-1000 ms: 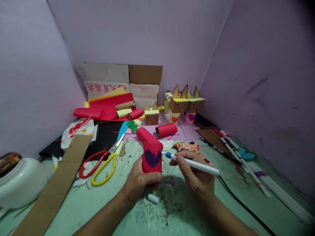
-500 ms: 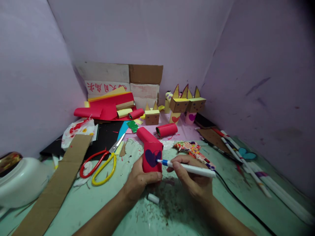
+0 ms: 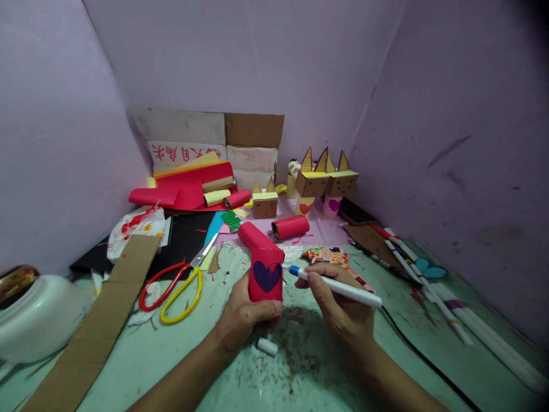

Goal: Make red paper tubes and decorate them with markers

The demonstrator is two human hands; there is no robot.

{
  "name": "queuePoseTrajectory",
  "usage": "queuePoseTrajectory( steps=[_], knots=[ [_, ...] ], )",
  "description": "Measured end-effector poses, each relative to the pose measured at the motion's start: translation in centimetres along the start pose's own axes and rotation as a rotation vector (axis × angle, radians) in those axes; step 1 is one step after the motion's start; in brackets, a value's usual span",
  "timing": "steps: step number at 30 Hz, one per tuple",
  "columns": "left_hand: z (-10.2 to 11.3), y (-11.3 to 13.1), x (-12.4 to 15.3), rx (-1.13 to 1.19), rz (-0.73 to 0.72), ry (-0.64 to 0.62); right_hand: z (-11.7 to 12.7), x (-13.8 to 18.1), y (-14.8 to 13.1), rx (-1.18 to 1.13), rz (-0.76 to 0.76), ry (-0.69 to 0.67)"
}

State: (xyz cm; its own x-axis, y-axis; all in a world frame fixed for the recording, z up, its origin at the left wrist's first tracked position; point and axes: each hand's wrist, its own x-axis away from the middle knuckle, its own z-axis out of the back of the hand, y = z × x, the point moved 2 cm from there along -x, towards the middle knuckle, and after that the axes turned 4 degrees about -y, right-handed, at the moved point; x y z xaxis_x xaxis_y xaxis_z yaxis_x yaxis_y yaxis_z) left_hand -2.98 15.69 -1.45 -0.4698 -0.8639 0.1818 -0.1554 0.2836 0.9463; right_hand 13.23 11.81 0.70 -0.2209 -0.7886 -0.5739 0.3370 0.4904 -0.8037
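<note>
My left hand (image 3: 243,317) grips the base of a red paper tube (image 3: 266,274) that stands upright on the green table and carries a dark blue heart on its front. In my right hand (image 3: 338,312) is a white marker (image 3: 338,289) with a blue tip, pinched between the fingers. The tip sits just right of the heart's edge. The marker's white cap (image 3: 267,346) lies on the table below my left hand.
Red and yellow scissors (image 3: 180,283) lie left of the tube, beside a cardboard strip (image 3: 98,326). Behind are a red roll (image 3: 290,226), cardboard animal figures (image 3: 326,186), red paper sheets (image 3: 193,186) and boxes. Markers (image 3: 412,263) lie at the right, a white container (image 3: 34,320) far left.
The marker tip was on the heart half a second ago and has drawn back to the right of it. My left hand and the tube have not moved.
</note>
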Motion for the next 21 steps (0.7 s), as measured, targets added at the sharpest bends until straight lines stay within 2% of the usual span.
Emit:
queuePoseTrajectory(
  steps=[21],
  knots=[
    [0.1, -0.3, -0.2, 0.033, -0.007, 0.010, -0.5, 0.4, -1.0, -0.051, -0.088, -0.043]
  ],
)
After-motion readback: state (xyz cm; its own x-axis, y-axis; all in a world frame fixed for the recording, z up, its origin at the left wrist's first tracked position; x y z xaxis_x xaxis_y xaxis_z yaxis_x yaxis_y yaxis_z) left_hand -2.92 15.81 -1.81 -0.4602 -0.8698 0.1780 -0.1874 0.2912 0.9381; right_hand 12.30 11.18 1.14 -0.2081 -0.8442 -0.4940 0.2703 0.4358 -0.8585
